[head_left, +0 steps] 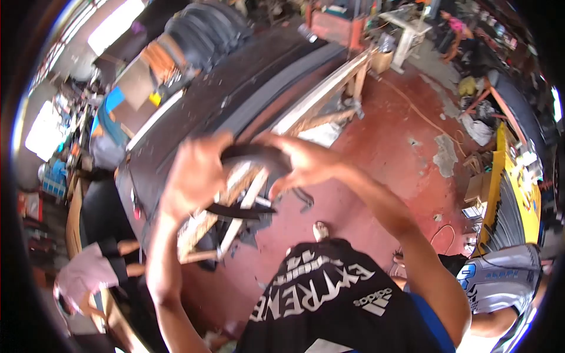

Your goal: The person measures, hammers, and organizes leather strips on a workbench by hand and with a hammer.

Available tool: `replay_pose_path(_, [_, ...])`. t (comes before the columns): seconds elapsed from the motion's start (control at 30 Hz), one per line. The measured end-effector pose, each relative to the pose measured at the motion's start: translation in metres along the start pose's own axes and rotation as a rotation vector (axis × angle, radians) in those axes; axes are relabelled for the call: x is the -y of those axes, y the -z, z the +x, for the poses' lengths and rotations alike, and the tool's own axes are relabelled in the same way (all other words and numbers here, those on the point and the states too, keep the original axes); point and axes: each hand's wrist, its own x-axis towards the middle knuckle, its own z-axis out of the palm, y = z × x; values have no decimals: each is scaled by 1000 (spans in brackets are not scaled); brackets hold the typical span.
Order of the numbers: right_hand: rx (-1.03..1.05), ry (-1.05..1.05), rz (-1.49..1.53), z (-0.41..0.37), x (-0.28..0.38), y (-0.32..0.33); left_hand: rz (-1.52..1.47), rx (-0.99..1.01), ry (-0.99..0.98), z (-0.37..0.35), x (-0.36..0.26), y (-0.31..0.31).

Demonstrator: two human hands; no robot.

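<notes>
My left hand, blurred by motion, is closed on one side of a bent, dark flexible strip. On the opposite side, my right hand grips the same strip with curled fingers. The strip arches between both hands, and a lower dark length curves below them. Both hands are raised over the near edge of a long workbench covered in dark material. Along that bench runs a long grey strip.
Wooden framing edges the bench, with dark scraps on the red floor. One person bends at the left; another is close on my right. A yellow stand holds dark strips. A cord crosses the floor.
</notes>
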Motion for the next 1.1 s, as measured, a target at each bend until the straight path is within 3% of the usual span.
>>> replay_pose_path(0.03, [48, -109, 119, -2, -8, 2, 43, -63, -48, 6, -2, 15])
replay_pose_path(0.1, [-73, -5, 181, -8, -39, -3, 104, -15, -8, 19, -22, 57])
replay_pose_path(0.13, [-49, -115, 311, -10, -52, -3, 98, -123, -119, 24, -16, 68])
replay_pose_path(0.17, [-33, -112, 325, -12, -68, -4, 199, -102, -129, 29, -19, 87])
replay_pose_path(0.2, [-21, -105, 334, -10, -79, -6, 328, 57, 82, 34, -28, 112])
replay_pose_path(0.23, [-16, -20, 220, -7, -81, -9, 259, -133, 300, 30, -47, 118])
replay_pose_path(0.27, [-10, -52, 247, -6, -88, -16, 333, -55, 6, 35, -15, 145])
replay_pose_path(0.3, [-27, -60, 259, -2, -91, -22, 396, -113, -22, 24, 7, 157])
replay_pose_path(0.37, [-21, -135, 323, 7, -100, -37, 463, 3, 209, 24, 8, 220])
replay_pose_path(0.53, [57, -239, 303, 15, -120, -67, 550, -58, 338, -12, -16, 286])
replay_pose_path(0.63, [62, -79, 267, 10, -134, -83, 582, -94, 394, -28, -33, 301])
replay_pose_path(0.87, [102, -47, 324, 10, -133, -76, 533, -86, 545, -91, -28, 312])
replay_pose_path(1.0, [171, -4, 117, -9, -159, -68, 483, -139, 597, -162, 2, 273])
replay_pose_path(1.07, [162, -69, 104, -23, -174, -52, 450, -168, 600, -200, 31, 241])
replay_pose_path(1.1, [252, -173, 12, -33, -197, -49, 431, -182, 599, -218, 46, 222])
